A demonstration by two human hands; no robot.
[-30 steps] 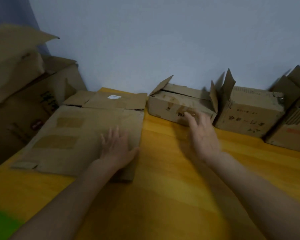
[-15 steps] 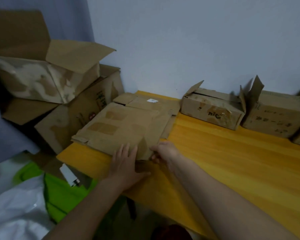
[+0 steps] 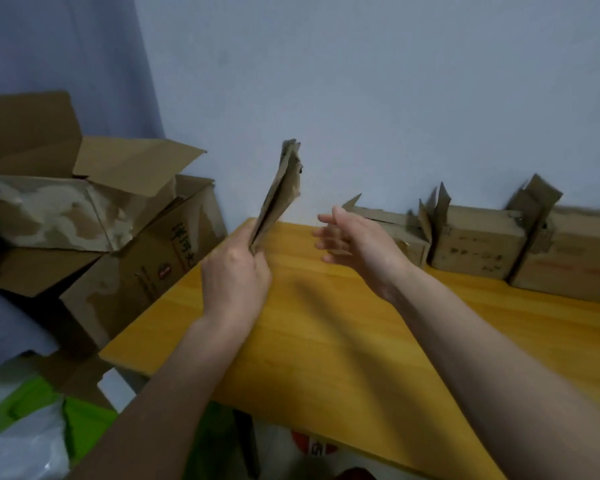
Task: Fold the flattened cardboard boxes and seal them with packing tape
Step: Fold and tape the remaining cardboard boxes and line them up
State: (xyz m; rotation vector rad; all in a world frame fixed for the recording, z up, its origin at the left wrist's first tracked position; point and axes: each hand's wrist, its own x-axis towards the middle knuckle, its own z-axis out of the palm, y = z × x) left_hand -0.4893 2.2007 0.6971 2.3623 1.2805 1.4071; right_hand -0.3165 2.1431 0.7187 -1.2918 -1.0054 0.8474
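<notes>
Boxes stand in two groups. Three small cardboard boxes (image 3: pixel 475 242) line the wall on the yellow table (image 3: pixel 326 341), flaps partly raised; what is inside them cannot be seen. Left of the table are two larger cartons: an open top carton (image 3: pixel 70 202) with its flaps spread, its inside hidden from this angle, resting on a bigger printed carton (image 3: pixel 146 271) below.

One flattened cardboard box (image 3: pixel 279 194) is held edge-on above the table's far left corner, tilted up toward the wall. The left hand (image 3: pixel 234 282) grips its lower end, fingers curled round the cardboard. The right hand (image 3: pixel 357 244) hovers just beside it to the right, apart from it, fingers loosely spread and holding nothing, in front of the leftmost small box.

Below the table edge lie a green item (image 3: pixel 80 420) and a white plastic bag (image 3: pixel 21 448)
</notes>
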